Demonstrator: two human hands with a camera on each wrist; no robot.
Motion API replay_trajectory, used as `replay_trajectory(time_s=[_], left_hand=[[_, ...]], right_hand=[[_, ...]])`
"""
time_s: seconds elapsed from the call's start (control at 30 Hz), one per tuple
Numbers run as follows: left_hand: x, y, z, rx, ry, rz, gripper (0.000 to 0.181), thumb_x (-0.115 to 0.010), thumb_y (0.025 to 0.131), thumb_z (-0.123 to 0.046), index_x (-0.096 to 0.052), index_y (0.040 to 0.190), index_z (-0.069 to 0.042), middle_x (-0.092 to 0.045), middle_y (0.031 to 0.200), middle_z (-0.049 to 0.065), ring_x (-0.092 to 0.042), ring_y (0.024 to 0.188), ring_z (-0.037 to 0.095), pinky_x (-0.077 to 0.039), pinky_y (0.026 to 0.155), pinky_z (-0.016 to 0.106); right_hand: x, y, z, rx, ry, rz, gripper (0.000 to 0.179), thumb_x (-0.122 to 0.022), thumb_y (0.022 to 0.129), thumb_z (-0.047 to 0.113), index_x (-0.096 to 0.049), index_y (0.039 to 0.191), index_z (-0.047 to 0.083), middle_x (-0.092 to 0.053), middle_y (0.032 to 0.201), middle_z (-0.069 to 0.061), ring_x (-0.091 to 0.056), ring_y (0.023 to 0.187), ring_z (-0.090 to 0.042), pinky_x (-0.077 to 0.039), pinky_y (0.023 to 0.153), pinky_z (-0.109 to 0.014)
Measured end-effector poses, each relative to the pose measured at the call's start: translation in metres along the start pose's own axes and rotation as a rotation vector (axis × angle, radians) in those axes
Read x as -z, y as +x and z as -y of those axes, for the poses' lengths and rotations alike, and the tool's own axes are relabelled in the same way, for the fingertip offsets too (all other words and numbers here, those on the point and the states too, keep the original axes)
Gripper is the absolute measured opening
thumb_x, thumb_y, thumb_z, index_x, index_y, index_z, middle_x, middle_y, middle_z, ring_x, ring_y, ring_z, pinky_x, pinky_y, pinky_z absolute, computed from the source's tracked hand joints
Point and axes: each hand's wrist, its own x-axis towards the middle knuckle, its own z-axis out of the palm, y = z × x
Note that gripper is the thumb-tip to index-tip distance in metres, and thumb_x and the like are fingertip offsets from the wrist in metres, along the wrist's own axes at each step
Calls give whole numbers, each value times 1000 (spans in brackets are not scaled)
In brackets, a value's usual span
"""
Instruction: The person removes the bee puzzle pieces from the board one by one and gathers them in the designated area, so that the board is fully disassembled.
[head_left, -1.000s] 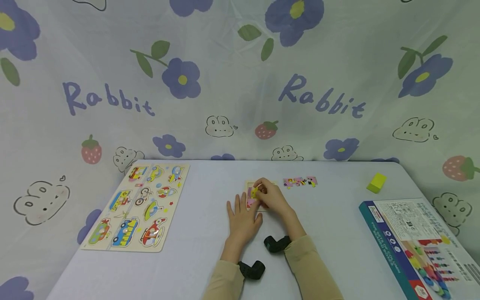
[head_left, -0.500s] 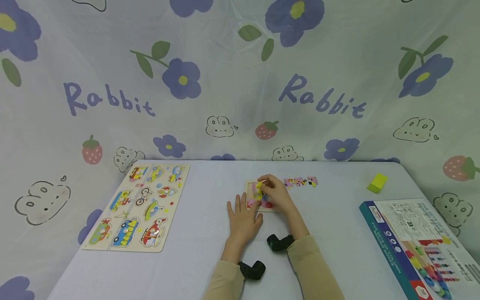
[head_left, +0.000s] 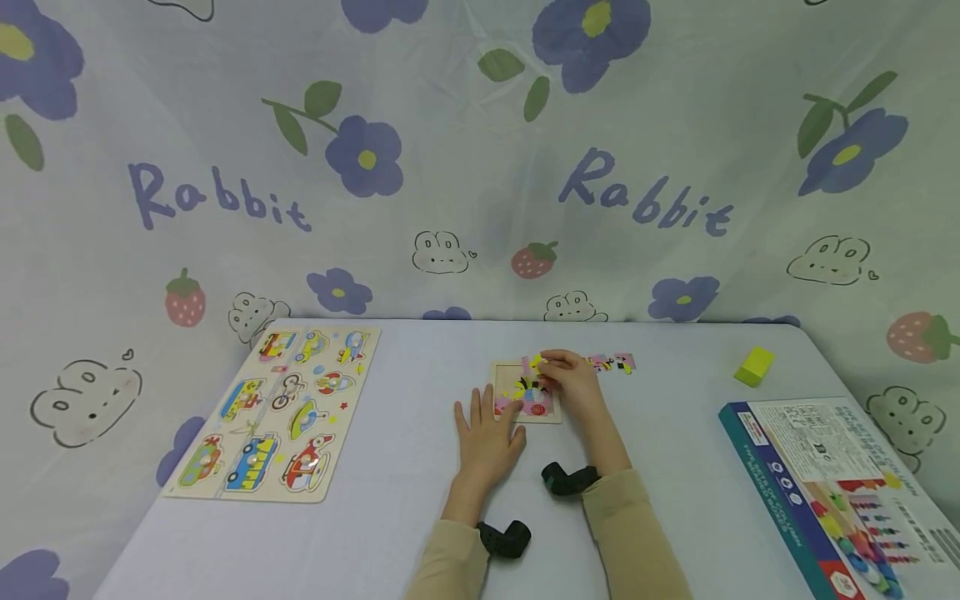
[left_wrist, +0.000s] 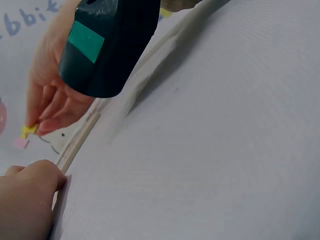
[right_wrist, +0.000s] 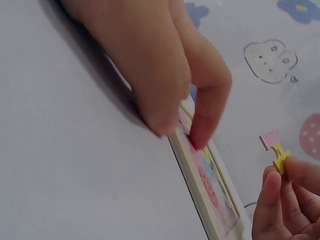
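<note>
Near the middle of the frame, the right hand (head_left: 573, 385) has its grip clamped on a pink-and-yellow piece (head_left: 535, 364), at the upper edge of the small wooden tray (head_left: 551, 419); both wrist views show the piece raised. The left hand (head_left: 483, 450) rests on the tray's lower left, its fingers spread apart. To handle the piece well, we should pinch it lightly by the rim, level it before lowering, and let the left fingers stop the tray from sliding. Pieces lie in the tray's lower part, while bare wood shows at its upper left, so we should mind its raised border. Just right of the right hand, the row of pieces (head_left: 611, 362) is easily swept. Our roomiest path is leftward, over the white surface (head_left: 408, 417) toward the vehicle board (head_left: 315, 495).
</note>
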Motion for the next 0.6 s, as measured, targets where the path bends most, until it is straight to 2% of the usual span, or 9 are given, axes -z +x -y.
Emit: replay_trajectory(time_s=[0.2, 0.37, 0.6], left_hand=[[-1, 1, 0, 9, 0, 10, 40, -46, 91, -37, -52, 129, -27, -23, 149, 18, -11, 139, 38, 0, 106, 60], [-1, 1, 0, 12, -8, 14, 40, -46, 91, -37, -52, 130, -27, -22, 149, 18, -11, 139, 38, 1, 106, 60], [-1, 0, 0, 18, -9, 19, 40, -45, 91, -37, -51, 130, -27, -22, 149, 17, -11, 139, 38, 1, 107, 60]], right_hand=[[14, 5, -4, -42, 44, -43, 31, -62, 87, 7, -58, 116, -3, -64, 84, -2, -63, 68, -9, -53, 67, -20], [24, 7, -5, -82, 29, -47, 34, -62, 86, 4, -58, 119, -3, -63, 87, -4, -63, 68, -8, -53, 67, -20], [37, 6, -5, -122, 9, -111, 35, -62, 86, 4, -57, 120, -3, -59, 103, -8, -61, 68, -5, -52, 67, -17]])
